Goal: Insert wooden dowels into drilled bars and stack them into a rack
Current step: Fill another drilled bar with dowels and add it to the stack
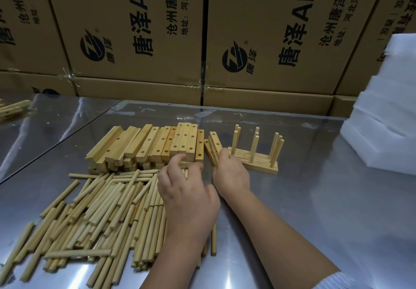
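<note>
dowels (94, 216) before bars (155, 146)

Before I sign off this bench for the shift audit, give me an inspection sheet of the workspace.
Surface: shiny metal table.
Job's things: loose dowels heaped front left; drilled bars stacked behind them; rack with upright dowels at right.
Clutter: a few more bars at far left edge.
Hands: left hand curled over the dowels; right hand against leaning bars; grip unclear for both.
Cables: nothing seen.
Surroundings: printed cardboard boxes behind; white foam stacked at right.
</note>
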